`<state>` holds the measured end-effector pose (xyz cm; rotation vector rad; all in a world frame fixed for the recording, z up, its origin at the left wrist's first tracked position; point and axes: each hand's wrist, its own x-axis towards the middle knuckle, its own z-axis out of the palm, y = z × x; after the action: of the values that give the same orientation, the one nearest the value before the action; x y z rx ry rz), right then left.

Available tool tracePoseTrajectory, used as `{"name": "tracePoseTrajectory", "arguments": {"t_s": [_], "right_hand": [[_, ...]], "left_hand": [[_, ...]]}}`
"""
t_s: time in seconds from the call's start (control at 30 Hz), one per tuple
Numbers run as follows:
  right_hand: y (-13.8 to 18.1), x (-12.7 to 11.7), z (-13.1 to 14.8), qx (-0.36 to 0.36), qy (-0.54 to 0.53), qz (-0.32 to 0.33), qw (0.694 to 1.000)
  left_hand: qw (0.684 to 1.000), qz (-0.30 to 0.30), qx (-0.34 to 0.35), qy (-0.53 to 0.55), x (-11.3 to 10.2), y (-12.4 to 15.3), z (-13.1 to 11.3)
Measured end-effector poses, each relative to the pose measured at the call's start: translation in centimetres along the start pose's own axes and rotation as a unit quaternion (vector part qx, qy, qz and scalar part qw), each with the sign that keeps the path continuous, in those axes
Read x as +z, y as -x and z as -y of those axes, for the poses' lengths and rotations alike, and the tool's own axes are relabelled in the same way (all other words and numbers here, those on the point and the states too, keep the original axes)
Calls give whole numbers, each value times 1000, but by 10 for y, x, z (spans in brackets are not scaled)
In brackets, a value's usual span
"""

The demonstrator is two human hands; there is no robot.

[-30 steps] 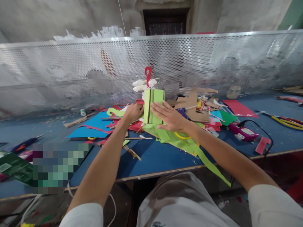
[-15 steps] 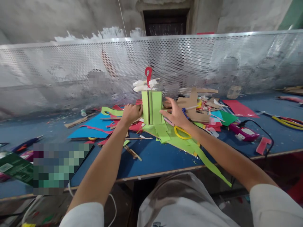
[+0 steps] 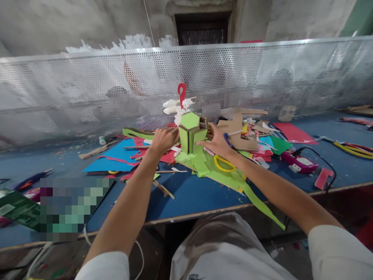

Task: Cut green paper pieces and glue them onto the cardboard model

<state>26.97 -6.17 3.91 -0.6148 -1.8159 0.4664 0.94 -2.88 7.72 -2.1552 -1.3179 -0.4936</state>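
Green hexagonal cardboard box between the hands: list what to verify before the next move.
1. Left hand at the left side of the green hexagonal cardboard box: ok.
2. Right hand at its right side: ok.
3. Box's front fully green: not ok; brown strips show along the panel edges.
4. Box's underside resting flat on the light-green paper scraps: cannot tell; underside hidden.
5. Yellow oval loop apart from the box: ok.

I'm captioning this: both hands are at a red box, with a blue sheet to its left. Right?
Not quite: the head view shows a light green box; the left hand, right hand and blue sheet are as you say.
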Motion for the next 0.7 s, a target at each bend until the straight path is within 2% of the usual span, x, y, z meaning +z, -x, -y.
{"name": "tracePoseTrajectory", "arguments": {"t_s": [0.1,0.2,0.37,0.47,0.57,0.7], "right_hand": [[3,-4,4,-47,86,-7,995],[5,-11,6,-130,180,8,975],[7,-21,4,-272,315,149,897],[8,-22,5,-329,341,194,859],[8,-22,6,-343,340,213,849],[8,-23,7,-301,356,218,857]], "left_hand": [[999,7,13,35,-2,-1,4],[995,23,36,95,-6,-1,9],[984,80,56,149,-9,-1,10],[983,103,31,147,-4,-3,10],[983,104,13,149,4,-5,12],[981,85,23,171,12,-3,18]]}}
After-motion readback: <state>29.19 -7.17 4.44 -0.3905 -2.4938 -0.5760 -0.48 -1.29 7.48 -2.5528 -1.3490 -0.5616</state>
